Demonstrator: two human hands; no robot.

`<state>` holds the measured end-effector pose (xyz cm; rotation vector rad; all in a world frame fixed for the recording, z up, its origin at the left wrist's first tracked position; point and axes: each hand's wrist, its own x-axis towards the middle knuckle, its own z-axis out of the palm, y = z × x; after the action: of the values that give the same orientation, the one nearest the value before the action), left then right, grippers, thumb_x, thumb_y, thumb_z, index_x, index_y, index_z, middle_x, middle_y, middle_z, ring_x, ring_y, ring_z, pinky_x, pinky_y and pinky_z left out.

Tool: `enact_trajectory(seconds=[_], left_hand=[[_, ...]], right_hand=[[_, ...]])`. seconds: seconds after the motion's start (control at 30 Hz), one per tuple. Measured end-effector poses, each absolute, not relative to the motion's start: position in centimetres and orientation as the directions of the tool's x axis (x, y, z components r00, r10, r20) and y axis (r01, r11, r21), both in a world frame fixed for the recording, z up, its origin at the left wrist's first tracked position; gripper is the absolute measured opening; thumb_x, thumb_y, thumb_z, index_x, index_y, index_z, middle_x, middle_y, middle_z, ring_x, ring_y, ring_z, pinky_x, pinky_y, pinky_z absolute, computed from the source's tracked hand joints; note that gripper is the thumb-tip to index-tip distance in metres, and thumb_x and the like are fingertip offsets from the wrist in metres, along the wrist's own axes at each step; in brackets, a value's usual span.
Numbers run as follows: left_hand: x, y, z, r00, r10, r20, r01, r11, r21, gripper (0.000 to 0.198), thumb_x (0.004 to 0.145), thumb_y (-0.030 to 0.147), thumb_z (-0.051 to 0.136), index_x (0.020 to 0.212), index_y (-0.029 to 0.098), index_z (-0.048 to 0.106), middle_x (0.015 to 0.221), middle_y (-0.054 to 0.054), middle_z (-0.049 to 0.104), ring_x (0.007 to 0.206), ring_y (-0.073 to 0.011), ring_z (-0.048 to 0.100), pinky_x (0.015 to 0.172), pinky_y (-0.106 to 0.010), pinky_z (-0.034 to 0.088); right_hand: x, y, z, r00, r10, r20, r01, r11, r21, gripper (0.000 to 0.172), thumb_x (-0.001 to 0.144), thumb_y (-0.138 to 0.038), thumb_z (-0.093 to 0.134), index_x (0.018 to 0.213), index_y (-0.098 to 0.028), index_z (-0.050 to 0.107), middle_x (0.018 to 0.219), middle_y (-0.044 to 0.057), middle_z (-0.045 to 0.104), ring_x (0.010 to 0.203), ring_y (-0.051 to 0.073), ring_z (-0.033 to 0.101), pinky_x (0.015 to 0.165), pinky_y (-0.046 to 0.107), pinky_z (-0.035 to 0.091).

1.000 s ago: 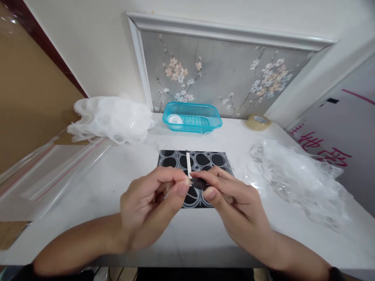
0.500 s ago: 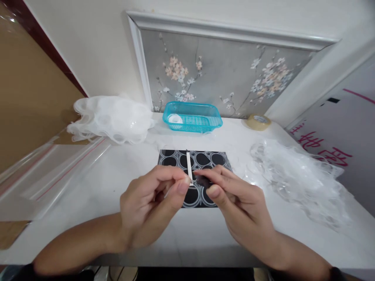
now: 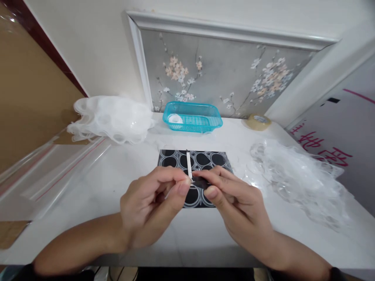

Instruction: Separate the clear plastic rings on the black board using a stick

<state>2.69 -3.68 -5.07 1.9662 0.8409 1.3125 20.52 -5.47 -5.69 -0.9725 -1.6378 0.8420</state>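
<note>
My left hand (image 3: pixel 152 208) is closed in a pinch on a thin white strip (image 3: pixel 189 167) that stands up between the two hands. My right hand (image 3: pixel 237 205) is closed, its thumb and fingers pinching a small dark oval piece (image 3: pixel 199 182) right beside the strip. Both hands hover over the near edge of a black sheet (image 3: pixel 195 160) printed with dark ovals ringed in white, lying flat on the white table (image 3: pixel 123 171).
A turquoise plastic basket (image 3: pixel 192 117) with a white round item stands at the back. Piles of clear plastic shells lie at the back left (image 3: pixel 109 118) and at the right (image 3: pixel 295 179). A tape roll (image 3: pixel 258 121) sits far right; clear bags (image 3: pixel 49 171) lie left.
The hands have barely moved; my right fingers have shifted slightly on the dark piece next to the white strip.
</note>
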Motion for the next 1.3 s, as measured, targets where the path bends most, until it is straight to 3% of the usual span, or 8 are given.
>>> enact_trajectory(seconds=[1.03, 1.3], left_hand=[[2.83, -3.82, -4.85, 0.266, 0.816, 0.513, 0.225, -0.57, 0.791, 0.007, 0.091, 0.024, 0.052, 0.092, 0.021, 0.059, 0.05, 0.006, 0.043, 0.039, -0.0069, 0.039, 0.039, -0.017, 0.035], [2.8, -3.76, -4.82, 0.287, 0.782, 0.554, 0.206, -0.615, 0.761, 0.01, 0.09, 0.016, 0.052, 0.095, 0.023, 0.057, 0.051, 0.007, 0.043, 0.039, -0.006, 0.04, 0.041, -0.017, 0.037]], right_hand=[[20.35, -5.56, -5.78, -0.157, 0.906, 0.393, 0.146, 0.415, -0.898, 0.025, 0.091, -0.024, 0.055, 0.112, -0.027, 0.069, 0.08, 0.002, 0.06, 0.065, 0.011, 0.052, 0.054, 0.025, 0.045], [20.23, -5.57, -5.75, -0.16, 0.906, 0.392, 0.135, 0.414, -0.9, 0.025, 0.09, -0.022, 0.056, 0.111, -0.026, 0.069, 0.081, 0.001, 0.061, 0.066, 0.01, 0.052, 0.055, 0.023, 0.044]])
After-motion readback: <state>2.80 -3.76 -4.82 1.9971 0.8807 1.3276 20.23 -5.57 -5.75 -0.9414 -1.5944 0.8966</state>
